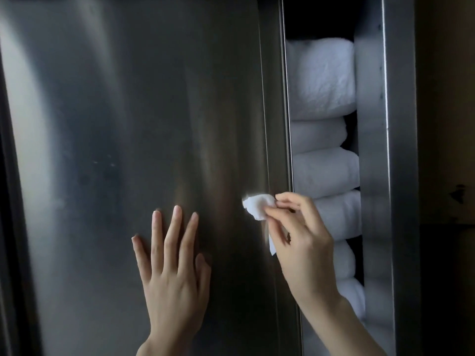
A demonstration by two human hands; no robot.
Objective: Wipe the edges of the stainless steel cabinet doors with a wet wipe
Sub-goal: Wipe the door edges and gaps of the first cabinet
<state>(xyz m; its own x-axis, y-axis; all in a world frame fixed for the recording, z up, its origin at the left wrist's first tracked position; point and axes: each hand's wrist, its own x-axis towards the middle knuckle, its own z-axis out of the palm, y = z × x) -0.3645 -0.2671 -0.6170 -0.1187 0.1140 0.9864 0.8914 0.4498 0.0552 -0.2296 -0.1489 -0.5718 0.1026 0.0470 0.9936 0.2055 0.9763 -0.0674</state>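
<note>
Wiping near the right-hand side of the stainless steel cabinet door, we are pinching the wet wipe between the thumb and fingertips of our right hand. The bunched white wad is lying against the steel just left of the door's folded edge, and a loose tail is hanging below the palm. Our left hand is lying flat on the door face, fingers straight and spread, gripping nothing. We judge it is steadying the panel against the pressure.

To do this step well, we are thinking the wipe should be shifting slightly right, so that it is wrapping over the edge strip itself rather than riding on the flat face. From there it should be travelling along the edge in one long stroke with even pressure.

Beyond the edge the cabinet is standing open, with rolled white towels stacked inside, and we should be keeping the damp wipe clear of them. A second steel panel is standing at the right of the opening, and its edge, we judge, is needing the same treatment.
</note>
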